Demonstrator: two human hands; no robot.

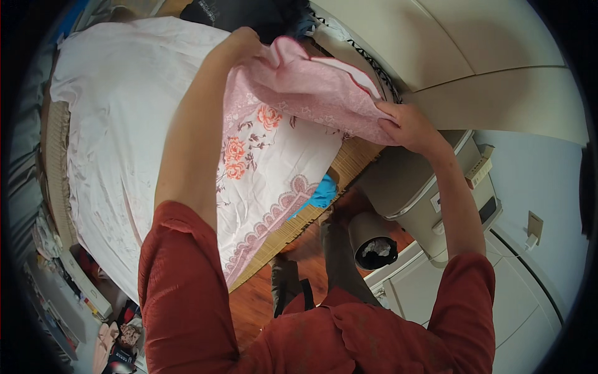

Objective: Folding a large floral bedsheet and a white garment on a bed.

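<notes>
A floral bed sheet [268, 168], white with orange-red roses and a pink scalloped border, lies over the bed. Its far part is lifted and folded back, so a pink patterned side [311, 87] shows with a red-trimmed edge. My left hand [247, 38] grips the sheet at the far side; its fingers are mostly hidden behind the cloth. At the right, my right hand [408, 128] is closed on a corner of the same sheet, thumb and fingers pinching it. The cloth hangs in a loose curve between both hands.
A plain white sheet [124, 93] covers the bed's left part. Woven matting [274, 249] edges the bed near a bright blue cloth [324, 192]. A bin [374, 240] stands on the wooden floor beside a beige cabinet [398, 177]. Dark cloth [249, 17] lies at the far end.
</notes>
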